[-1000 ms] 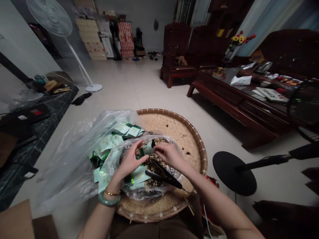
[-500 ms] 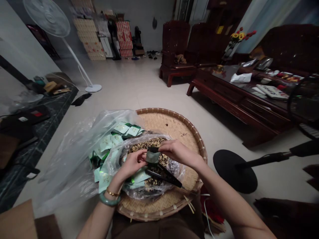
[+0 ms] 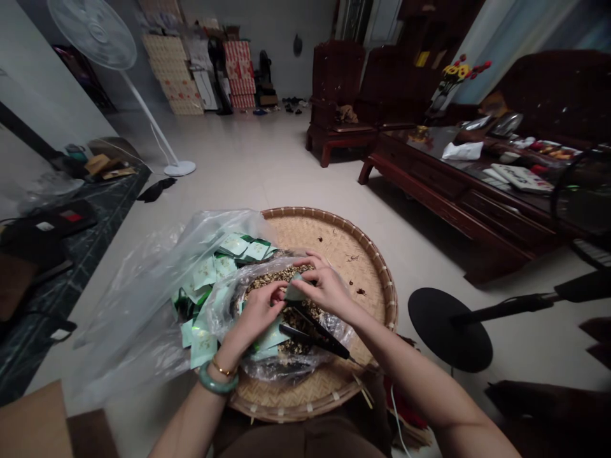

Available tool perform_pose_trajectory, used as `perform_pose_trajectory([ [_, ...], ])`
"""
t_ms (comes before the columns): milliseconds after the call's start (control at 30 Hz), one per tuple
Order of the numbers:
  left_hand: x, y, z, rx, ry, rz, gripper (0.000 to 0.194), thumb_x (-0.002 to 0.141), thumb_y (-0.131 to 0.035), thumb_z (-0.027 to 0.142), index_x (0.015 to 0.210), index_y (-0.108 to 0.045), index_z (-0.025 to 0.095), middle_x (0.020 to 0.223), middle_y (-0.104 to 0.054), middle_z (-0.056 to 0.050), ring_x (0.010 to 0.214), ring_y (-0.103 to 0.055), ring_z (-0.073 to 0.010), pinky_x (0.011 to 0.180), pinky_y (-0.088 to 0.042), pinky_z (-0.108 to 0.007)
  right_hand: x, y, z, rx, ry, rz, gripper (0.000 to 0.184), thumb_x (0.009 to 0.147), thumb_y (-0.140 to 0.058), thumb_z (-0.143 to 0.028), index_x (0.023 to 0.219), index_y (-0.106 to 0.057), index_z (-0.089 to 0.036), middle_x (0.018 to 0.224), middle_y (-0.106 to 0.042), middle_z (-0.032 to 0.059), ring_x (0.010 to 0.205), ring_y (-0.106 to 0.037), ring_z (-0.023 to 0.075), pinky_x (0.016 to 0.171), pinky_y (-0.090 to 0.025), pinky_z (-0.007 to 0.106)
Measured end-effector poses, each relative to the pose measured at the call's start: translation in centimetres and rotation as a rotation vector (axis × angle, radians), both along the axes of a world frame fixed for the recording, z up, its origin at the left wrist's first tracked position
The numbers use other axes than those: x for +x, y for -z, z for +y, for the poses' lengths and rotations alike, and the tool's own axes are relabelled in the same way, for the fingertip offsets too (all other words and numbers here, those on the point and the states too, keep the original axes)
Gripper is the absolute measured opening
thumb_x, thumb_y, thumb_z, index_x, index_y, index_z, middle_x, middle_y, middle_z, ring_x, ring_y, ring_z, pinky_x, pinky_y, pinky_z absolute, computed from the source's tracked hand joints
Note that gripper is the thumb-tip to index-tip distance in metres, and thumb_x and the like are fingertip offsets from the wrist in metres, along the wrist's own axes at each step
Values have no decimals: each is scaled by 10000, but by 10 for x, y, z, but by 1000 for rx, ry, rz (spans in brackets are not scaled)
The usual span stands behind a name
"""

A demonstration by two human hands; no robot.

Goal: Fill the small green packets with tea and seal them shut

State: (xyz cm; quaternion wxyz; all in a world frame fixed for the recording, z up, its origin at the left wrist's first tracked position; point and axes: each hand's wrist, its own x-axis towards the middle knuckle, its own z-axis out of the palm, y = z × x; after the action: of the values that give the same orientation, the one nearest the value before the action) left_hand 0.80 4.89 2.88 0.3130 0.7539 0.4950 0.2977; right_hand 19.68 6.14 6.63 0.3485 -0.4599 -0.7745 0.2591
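Note:
A small pale green sachet (image 3: 296, 289) is pinched between both hands, above a clear plastic bag (image 3: 224, 318) of loose dark and yellowish bits (image 3: 274, 276). My left hand (image 3: 260, 312) grips its left side with thumb and fingers. My right hand (image 3: 327, 289) holds its right side and upper edge, partly covering it. Below the hands, a black tong-shaped tool (image 3: 317, 340), like a hair straightener, lies with its arms apart on the loose bits. More green sachets (image 3: 204, 340) are heaped to the left, in and around a large clear bag (image 3: 143, 318).
A round woven bamboo tray (image 3: 377, 254) carries the bags, with some dark scraps on its right side. A black fan base (image 3: 451, 327) stands at right, a wooden table (image 3: 449, 191) beyond. A white fan (image 3: 179, 168) and a dark marble ledge (image 3: 105, 222) are at left.
The sachet's dark open mouth showed before; now the sachet is tilted and its mouth is hidden by my fingers. My right hand has moved left, closer to my left hand.

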Motion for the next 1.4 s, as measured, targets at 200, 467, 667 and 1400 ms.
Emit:
perform_pose_trajectory([
  [200,6,6,0,-4,44,18,368,681,-617,113,1045,-630,167,911,-690,-51,793,-619,-200,746,-485,-310,-7,2,-3,-11,51,62,182,804,-681,-262,634,-694,-197,1043,-637,64,1194,-434,248,1027,-341,458],
  [467,15,22,-2,-142,-8,-220,110,686,-648,240,705,-665,133,686,-683,-16,689,-614,-193,648,-498,-279,3,-30,-31,207,-218,-203,239,817,-669,-305,1039,-656,-217,1230,-533,104,1248,-392,268,989,-410,481],
  [667,12,14,-6,-64,67,-246,258,712,-631,160,956,-714,175,926,-738,-53,853,-670,-215,786,-521,-319,19,-46,-38,118,-320,-364,210,928,-477,-153,1013,-662,-203,896,-627,49,727,-591,134,636,-477,257],
  [1400,9,15,-4,-245,85,-120,269,601,-774,259,821,-684,132,777,-682,5,710,-590,-165,669,-463,-252,28,-23,-5,-42,-410,-305,201,915,-540,-239,751,-614,-149,759,-569,20,681,-519,121,614,-381,230],
])
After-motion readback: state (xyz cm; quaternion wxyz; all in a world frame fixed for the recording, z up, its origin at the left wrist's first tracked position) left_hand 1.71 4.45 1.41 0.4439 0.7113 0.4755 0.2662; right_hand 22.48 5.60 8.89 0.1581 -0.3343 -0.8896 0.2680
